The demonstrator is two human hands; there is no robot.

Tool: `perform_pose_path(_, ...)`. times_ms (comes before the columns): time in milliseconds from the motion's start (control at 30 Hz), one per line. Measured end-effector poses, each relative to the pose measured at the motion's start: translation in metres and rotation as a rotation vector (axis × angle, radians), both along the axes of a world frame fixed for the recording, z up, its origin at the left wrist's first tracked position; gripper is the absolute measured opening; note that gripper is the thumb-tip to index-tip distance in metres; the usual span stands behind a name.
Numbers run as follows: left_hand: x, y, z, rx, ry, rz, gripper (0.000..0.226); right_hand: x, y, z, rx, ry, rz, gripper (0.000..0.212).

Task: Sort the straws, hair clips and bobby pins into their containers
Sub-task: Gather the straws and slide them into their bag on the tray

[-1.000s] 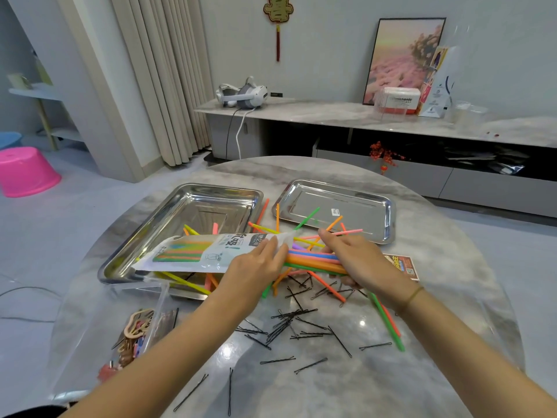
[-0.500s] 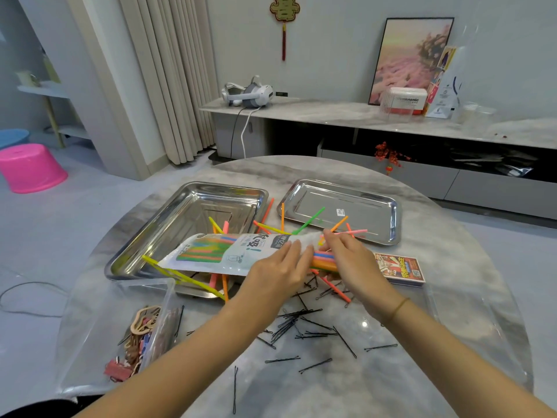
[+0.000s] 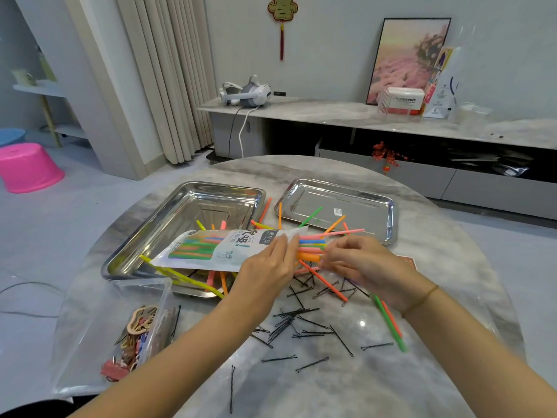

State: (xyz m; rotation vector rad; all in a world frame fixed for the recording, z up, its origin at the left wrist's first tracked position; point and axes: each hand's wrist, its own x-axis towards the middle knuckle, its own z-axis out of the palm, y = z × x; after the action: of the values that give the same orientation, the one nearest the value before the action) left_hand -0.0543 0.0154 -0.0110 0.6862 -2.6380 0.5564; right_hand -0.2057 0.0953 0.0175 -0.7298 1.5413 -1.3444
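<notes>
Straw bundle point(image 3: 312, 250) had slid deeper into the bag point(image 3: 223, 250); left hand point(image 3: 268, 274) fingers pinched its mouth, right hand point(image 3: 358, 263) fingers gripped the bundle, best pushed level.

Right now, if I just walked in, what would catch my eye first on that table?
Probably the bright straws being fed into a white printed bag at the table's centre, the left hand holding the bag and the right hand pushing the bundle. Next, black bobby pins scattered in front, and two shiny metal trays behind.
</notes>
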Motion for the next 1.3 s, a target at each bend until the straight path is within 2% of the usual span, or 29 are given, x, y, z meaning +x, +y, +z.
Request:
perform_pose_path(133, -0.004, -0.001, -0.007, 0.076, -0.098, 0.041, 0.092, 0.010, -0.005, -0.010, -0.042, -0.011, 0.013, 0.017)
perform_pose_path(300, -0.004, -0.003, -0.008, 0.151, -0.108, 0.055, 0.099, 0.020, -0.008, -0.014, -0.044, 0.207, 0.265, 0.033)
perform_pose_path(367, -0.004, -0.004, -0.007, 0.165, -0.099, 0.054, 0.102, 0.021, -0.010, -0.013, -0.062, 0.294, 0.135, 0.033)
perform_pose_path(467, -0.003, -0.004, -0.004, 0.173, -0.088, 0.058, 0.103, 0.012, -0.009, -0.015, -0.085, 0.599, -0.176, 0.027)
perform_pose_path(533, -0.002, -0.005, -0.003, 0.181, -0.086, 0.055, 0.104, 0.007, -0.009, -0.017, -0.066, 0.704, -0.231, 0.024)
perform_pose_path(700, -0.002, -0.002, -0.002, 0.190, -0.081, 0.049, 0.097, 0.018, -0.011, -0.020, -0.109, 0.667, -0.034, 0.035)
perform_pose_path(833, -0.002, -0.003, -0.006, 0.228, -0.080, 0.050, 0.104, 0.031, -0.011, -0.023, -0.137, 0.793, 0.171, 0.049)
perform_pose_path(967, -0.005, -0.007, -0.013, 0.251, -0.062, 0.016, 0.113, 0.031, -0.008, -0.023, 0.041, 0.706, 0.434, 0.041)
perform_pose_path(1033, -0.006, -0.006, -0.012, 0.244, -0.058, 0.013, 0.107, 0.030, -0.008, -0.024, -0.024, 0.717, 0.385, 0.041)
perform_pose_path(1167, -0.004, -0.006, -0.005, 0.220, -0.063, 0.050, 0.107, 0.026, -0.012, -0.023, -0.143, 0.859, -0.040, 0.033)
perform_pose_path(1233, -0.002, -0.006, -0.003, 0.214, -0.060, 0.057, 0.109, 0.020, -0.013, -0.023, -0.121, 0.934, -0.072, 0.032)
perform_pose_path(1300, -0.002, -0.005, -0.003, 0.211, -0.058, 0.056, 0.106, 0.021, -0.012, -0.021, -0.106, 0.939, 0.032, 0.037)
